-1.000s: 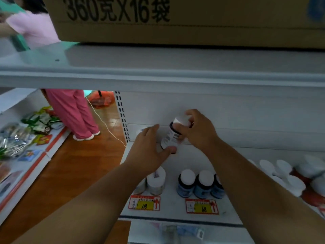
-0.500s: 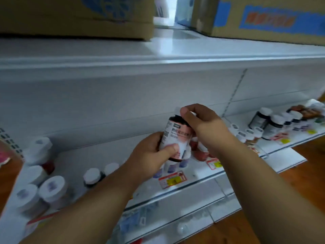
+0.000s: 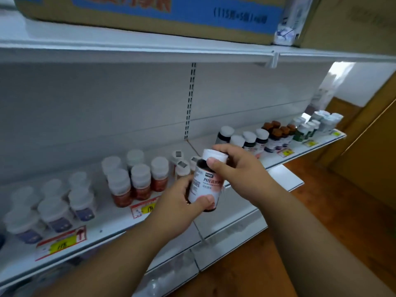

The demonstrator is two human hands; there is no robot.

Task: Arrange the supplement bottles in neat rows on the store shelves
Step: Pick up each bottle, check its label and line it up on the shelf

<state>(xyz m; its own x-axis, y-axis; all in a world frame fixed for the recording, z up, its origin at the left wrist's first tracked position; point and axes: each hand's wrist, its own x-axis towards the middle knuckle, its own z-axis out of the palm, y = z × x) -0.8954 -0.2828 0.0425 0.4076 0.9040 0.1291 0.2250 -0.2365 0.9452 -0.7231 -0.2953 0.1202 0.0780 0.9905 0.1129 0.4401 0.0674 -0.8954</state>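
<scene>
I hold one supplement bottle (image 3: 205, 185), dark with a white cap and a white-and-pink label, in front of the white shelf (image 3: 111, 227). My left hand (image 3: 182, 202) grips its lower body, thumb across the label's bottom. My right hand (image 3: 237, 168) grips the cap from above. Behind it, red-labelled bottles (image 3: 139, 181) stand in a cluster mid-shelf. Blue-labelled bottles (image 3: 53, 209) stand at the left. Dark bottles (image 3: 249, 140) and brown-capped ones (image 3: 276, 131) line the right section.
Cardboard boxes (image 3: 150, 13) sit on the upper shelf. Yellow-and-red price tags (image 3: 62, 243) run along the shelf's front edge. A lower shelf (image 3: 285, 179) juts out below right. Wooden floor (image 3: 321, 211) and a wooden door lie to the right.
My view has swung right along the shelf, bringing more bottle rows into sight. Both hands have kept hold of the same bottle, carried along in front of the shelf.
</scene>
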